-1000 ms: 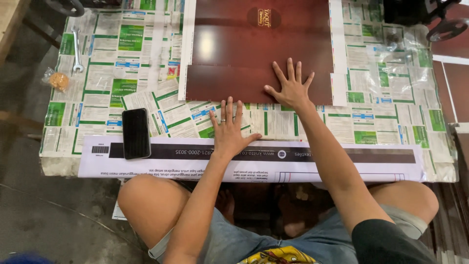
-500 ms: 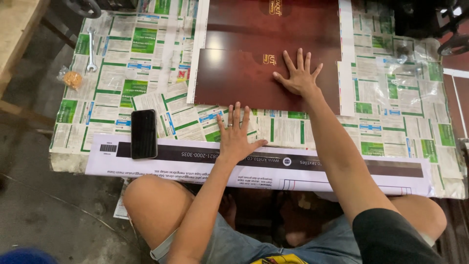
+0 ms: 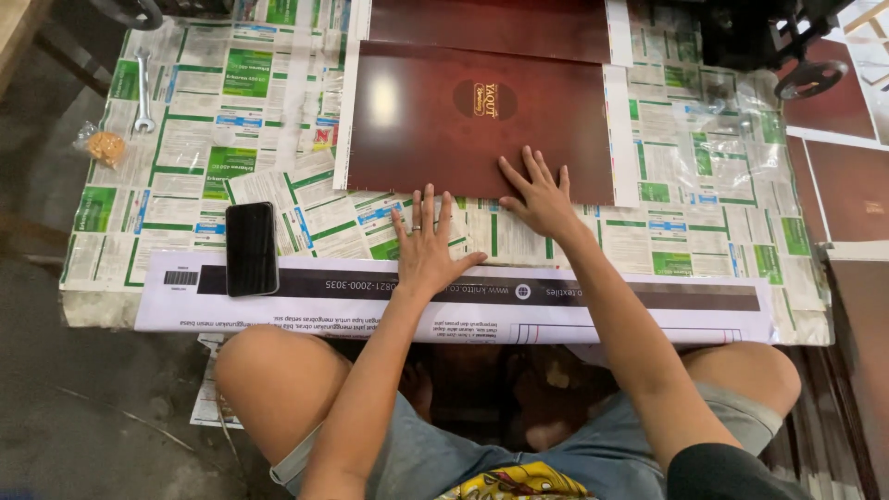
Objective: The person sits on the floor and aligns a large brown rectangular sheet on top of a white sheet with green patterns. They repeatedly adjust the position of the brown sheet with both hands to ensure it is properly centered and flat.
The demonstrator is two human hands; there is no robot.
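A glossy dark red sheet (image 3: 444, 130) with a gold emblem lies flat on a low table (image 3: 185, 185) covered in green-and-white printed paper. My right hand (image 3: 539, 193) rests flat with fingers spread on the sheet's near edge. My left hand (image 3: 428, 243) lies flat, fingers apart, on the printed paper just below the sheet, wrist over a long white paper strip (image 3: 602, 310) along the table's front edge. Neither hand holds anything.
A black phone (image 3: 251, 248) lies face down at the near left. A wrench (image 3: 143, 90) and a small bag of orange bits (image 3: 104, 146) sit at the far left. More dark red sheets (image 3: 847, 185) are stacked to the right. My bare knees are under the table's front.
The dark red sheet has come toward me along the table, with my right hand on its near edge drawing closer to my left hand. The left hand has stayed in place.
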